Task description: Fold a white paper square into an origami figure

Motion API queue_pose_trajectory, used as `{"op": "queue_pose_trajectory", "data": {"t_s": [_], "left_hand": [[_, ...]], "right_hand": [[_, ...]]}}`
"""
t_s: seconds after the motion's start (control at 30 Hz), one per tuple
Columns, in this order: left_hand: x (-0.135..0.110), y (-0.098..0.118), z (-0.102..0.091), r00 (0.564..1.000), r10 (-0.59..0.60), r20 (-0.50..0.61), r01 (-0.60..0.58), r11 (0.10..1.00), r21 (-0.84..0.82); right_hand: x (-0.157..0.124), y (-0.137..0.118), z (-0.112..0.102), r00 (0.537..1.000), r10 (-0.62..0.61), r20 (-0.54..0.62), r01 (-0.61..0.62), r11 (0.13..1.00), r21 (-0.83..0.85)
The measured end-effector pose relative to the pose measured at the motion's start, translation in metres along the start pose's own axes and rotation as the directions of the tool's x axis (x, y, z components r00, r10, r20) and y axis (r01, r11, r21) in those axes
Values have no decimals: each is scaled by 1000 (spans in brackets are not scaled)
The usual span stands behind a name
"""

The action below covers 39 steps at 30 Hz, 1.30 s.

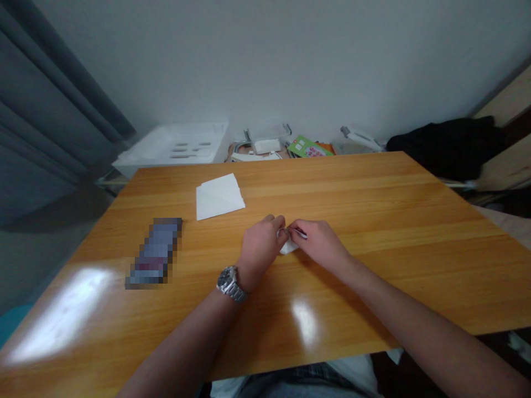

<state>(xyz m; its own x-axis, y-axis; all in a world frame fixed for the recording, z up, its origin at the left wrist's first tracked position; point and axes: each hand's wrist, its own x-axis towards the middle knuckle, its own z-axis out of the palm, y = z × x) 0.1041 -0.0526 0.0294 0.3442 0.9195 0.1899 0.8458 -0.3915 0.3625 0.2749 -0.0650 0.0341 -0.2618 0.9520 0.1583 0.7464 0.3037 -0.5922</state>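
Observation:
My left hand [260,247], with a metal watch on the wrist, and my right hand [319,242] meet at the middle of a wooden table [373,199]. Both have their fingers pinched on a small folded piece of white paper [288,246] that rests on the table between them. Most of the paper is hidden by the fingers. A larger folded white sheet [219,196] lies flat further back and to the left, apart from both hands.
A blurred dark rectangular object [155,252] lies on the table's left side. Beyond the far edge are a white tray [174,146], cables, a green packet [309,147] and dark clothing [452,145]. A grey curtain hangs at left.

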Motion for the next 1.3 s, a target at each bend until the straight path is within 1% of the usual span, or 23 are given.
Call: {"op": "queue_pose_trajectory", "data": {"t_s": [0.1,0.2,0.27,0.47,0.6,0.7,0.8,0.93,1.0,1.1,1.2,1.3], "left_hand": [[1,-5,1,999,40,-4,-40,997,-72],[3,-11,3,998,56,19,-49,965,-256],[4,-14,3,998,49,37,-34,940,-340],[4,-16,2,998,42,46,-19,907,-421],[4,-17,0,997,54,47,-28,896,-444],[4,-19,0,997,65,44,-36,876,-480],[5,-23,2,993,80,85,-14,804,-594],[5,-28,5,981,125,149,32,648,-761],[5,-28,5,982,116,149,47,614,-788],[4,-28,3,988,82,135,55,620,-782],[3,-28,1,988,86,128,50,607,-793],[2,-27,-2,987,94,131,50,596,-802]], "right_hand": [[0,2,-2,1000,18,-17,-17,999,42],[1,7,-4,999,38,-36,-34,994,105],[1,10,-4,998,42,-39,-36,989,146],[0,13,-5,999,46,-24,-41,978,203],[-1,13,-5,998,55,-25,-47,968,245],[-4,14,-5,999,34,-35,-24,967,252],[-8,16,-5,999,9,-53,5,966,258],[-12,19,-6,996,-45,-71,64,954,291],[-13,19,-7,992,-106,-71,122,949,291],[-14,19,-9,984,-161,-73,175,945,276],[-13,20,-9,985,-147,-92,167,948,273],[-13,21,-9,988,-127,-93,150,940,306]]}}
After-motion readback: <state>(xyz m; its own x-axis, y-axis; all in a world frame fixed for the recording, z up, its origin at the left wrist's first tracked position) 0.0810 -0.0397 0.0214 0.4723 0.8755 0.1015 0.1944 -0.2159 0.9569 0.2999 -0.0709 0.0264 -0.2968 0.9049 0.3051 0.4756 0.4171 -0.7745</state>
